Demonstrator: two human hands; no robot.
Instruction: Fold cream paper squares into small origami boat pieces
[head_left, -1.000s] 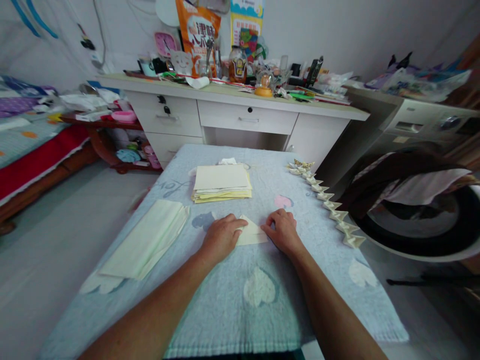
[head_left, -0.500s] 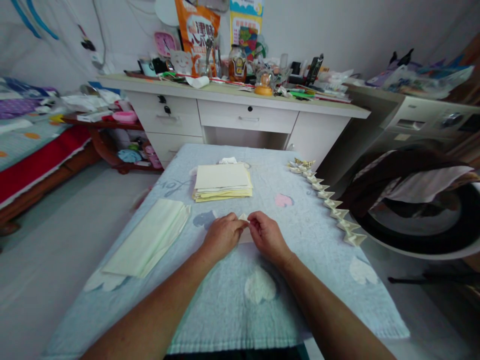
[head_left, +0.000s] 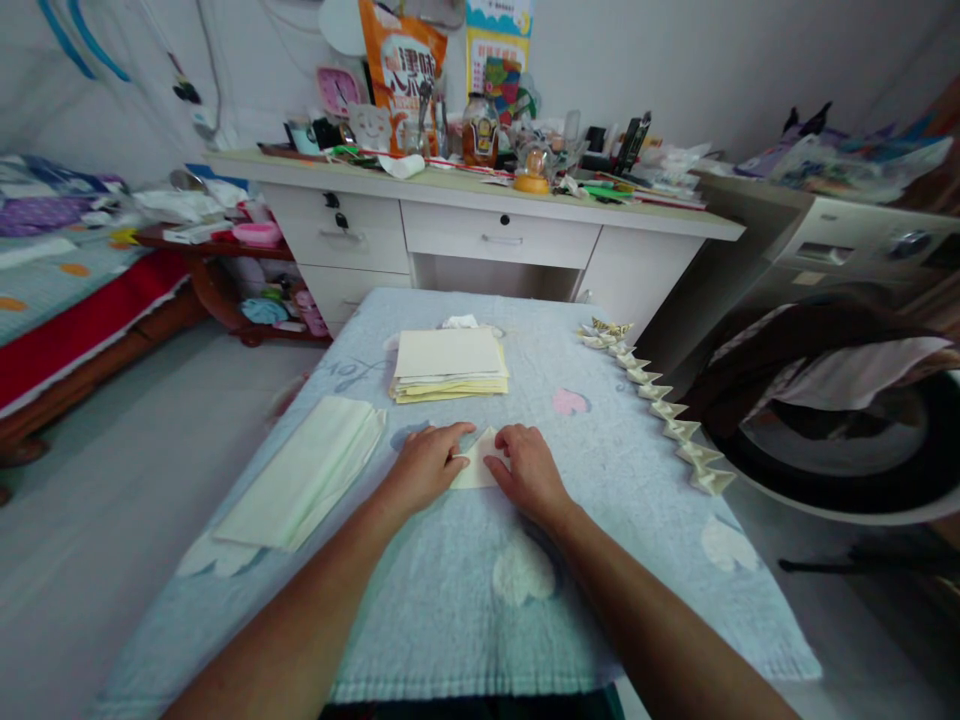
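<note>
A small folded piece of cream paper (head_left: pixel 475 472), with a pointed top, lies on the cloth-covered table (head_left: pixel 450 590) between my hands. At its left edge is my left hand (head_left: pixel 429 462), thumb and forefinger spread apart. My right hand (head_left: pixel 531 470) rests over the paper's right side, its thumb on the surface and its fingers bent; that side is partly hidden. Beyond them sits a stack of cream and yellow paper sheets (head_left: pixel 448 355). Pale green folded sheets (head_left: pixel 304 475) lie to the left. A row of folded paper pieces (head_left: pixel 667 410) runs along the right edge.
A white desk (head_left: pixel 495 225) stands past the table, crowded with a jar (head_left: pixel 480 130), an orange bag (head_left: pixel 403 75) and other items. On the right is a washing machine (head_left: pixel 817 250) with its door open and clothes hanging out. A bed (head_left: pixel 82 310) is at left.
My hands have moved apart from their pinch at the paper's top. The left hand has shifted left and opened, and more of the paper now shows lying flat.
</note>
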